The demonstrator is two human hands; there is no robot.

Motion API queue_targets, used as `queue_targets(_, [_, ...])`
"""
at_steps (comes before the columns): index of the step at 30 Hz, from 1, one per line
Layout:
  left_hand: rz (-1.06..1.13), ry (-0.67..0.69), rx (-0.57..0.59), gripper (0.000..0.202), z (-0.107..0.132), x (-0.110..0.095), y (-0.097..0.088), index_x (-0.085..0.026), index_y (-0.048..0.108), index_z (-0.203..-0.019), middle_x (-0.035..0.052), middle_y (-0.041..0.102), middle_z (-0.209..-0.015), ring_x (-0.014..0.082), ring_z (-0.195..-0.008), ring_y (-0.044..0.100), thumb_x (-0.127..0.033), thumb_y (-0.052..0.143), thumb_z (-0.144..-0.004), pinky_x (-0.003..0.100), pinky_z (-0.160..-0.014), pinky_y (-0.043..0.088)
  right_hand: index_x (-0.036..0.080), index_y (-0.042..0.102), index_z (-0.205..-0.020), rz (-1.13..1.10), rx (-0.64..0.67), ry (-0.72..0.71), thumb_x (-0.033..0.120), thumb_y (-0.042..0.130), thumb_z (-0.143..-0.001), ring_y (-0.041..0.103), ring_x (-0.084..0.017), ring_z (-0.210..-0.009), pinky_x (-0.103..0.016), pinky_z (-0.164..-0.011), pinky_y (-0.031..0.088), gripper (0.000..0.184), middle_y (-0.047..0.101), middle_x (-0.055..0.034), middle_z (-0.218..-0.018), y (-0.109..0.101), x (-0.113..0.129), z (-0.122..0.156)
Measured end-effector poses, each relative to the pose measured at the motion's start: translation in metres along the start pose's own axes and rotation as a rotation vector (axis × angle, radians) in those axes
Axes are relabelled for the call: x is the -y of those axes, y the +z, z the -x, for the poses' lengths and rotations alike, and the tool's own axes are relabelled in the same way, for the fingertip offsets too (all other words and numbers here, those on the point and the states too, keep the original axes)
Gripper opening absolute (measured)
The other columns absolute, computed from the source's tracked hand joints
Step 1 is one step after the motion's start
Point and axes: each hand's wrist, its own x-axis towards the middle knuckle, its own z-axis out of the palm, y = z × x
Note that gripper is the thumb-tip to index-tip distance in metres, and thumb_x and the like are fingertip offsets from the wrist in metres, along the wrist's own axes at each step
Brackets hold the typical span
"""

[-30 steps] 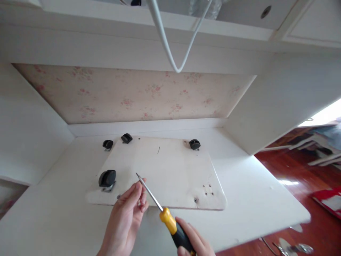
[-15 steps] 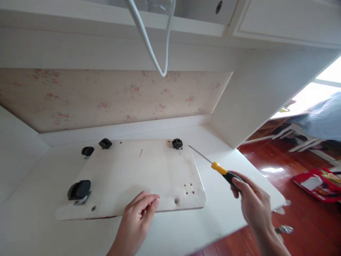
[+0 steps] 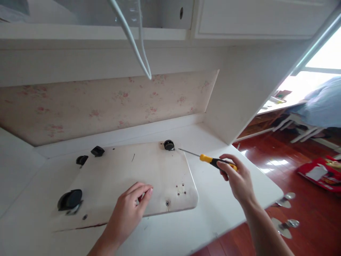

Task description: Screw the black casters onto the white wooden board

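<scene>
A white board (image 3: 149,170) lies flat on a white desk (image 3: 213,202), with black caster wheels on it. My right hand (image 3: 237,177) grips a yellow-and-black screwdriver (image 3: 210,161); its tip points at the far right caster (image 3: 168,144). My left hand (image 3: 129,209) rests on the board's near edge, fingers curled with tips pinched together; what they hold, if anything, is too small to see. Other casters sit at the near left (image 3: 69,200) and far left (image 3: 97,151), with one more (image 3: 81,160) beside the board. Several screw holes (image 3: 181,188) mark the near right corner.
A floral panel (image 3: 106,103) backs the desk recess, with white side walls and shelf above. A white cord loop (image 3: 138,42) hangs from above. Red wood floor at right holds metal pieces (image 3: 286,213) and a red item (image 3: 319,174).
My right hand swung the screwdriver from the near middle out to the right, then brought its tip to the far right caster. My left hand settled onto the board's near edge.
</scene>
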Motion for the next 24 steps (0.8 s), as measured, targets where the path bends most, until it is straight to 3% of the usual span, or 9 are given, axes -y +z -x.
queue_targets(4, [-0.025,0.008,0.033,0.029,-0.012,-0.008,0.012,-0.024,0.074,-0.092,0.0034,0.073,-0.094,0.0156,-0.084,0.069,-0.041,0.052,-0.098,0.022,-0.073,0.054,0.021,0.068,-0.092,0.028,-0.028,-0.079,0.053,0.067,-0.081,0.048,-0.014,-0.051,-0.027,-0.047,0.035,0.034,0.055,0.003,-0.056,-0.002,0.016,-0.032])
queue_targets(9, [-0.083,0.008,0.026,0.03,-0.005,-0.004,0.03,-0.025,0.074,-0.092,0.0016,0.075,-0.091,0.015,-0.081,0.071,-0.042,0.051,-0.098,0.021,-0.074,0.056,0.021,0.072,-0.087,0.125,-0.081,-0.169,0.06,0.064,-0.081,0.049,-0.015,-0.055,-0.028,-0.051,0.035,0.04,0.055,0.0027,-0.056,0.006,0.044,-0.077])
queue_targets(17, [-0.21,0.116,-0.059,0.025,-0.003,0.008,0.035,-0.026,0.074,-0.093,-0.0002,0.076,-0.09,0.0129,-0.081,0.073,-0.041,0.054,-0.097,0.016,-0.074,0.057,0.022,0.071,-0.072,0.283,0.012,-0.311,0.043,0.062,-0.079,0.05,-0.015,-0.06,-0.029,-0.059,0.036,0.024,0.058,0.0023,-0.06,0.039,0.074,-0.122])
queue_targets(24, [-0.245,0.213,-0.126,0.028,-0.011,0.009,0.037,-0.027,0.074,-0.088,-0.0003,0.077,-0.085,0.0125,-0.077,0.075,-0.041,0.052,-0.097,0.013,-0.071,0.057,0.022,0.065,-0.066,0.402,0.115,-0.366,0.04,0.056,-0.079,0.047,-0.015,-0.06,-0.029,-0.057,0.032,0.024,0.055,0.0011,-0.058,0.055,0.086,-0.145])
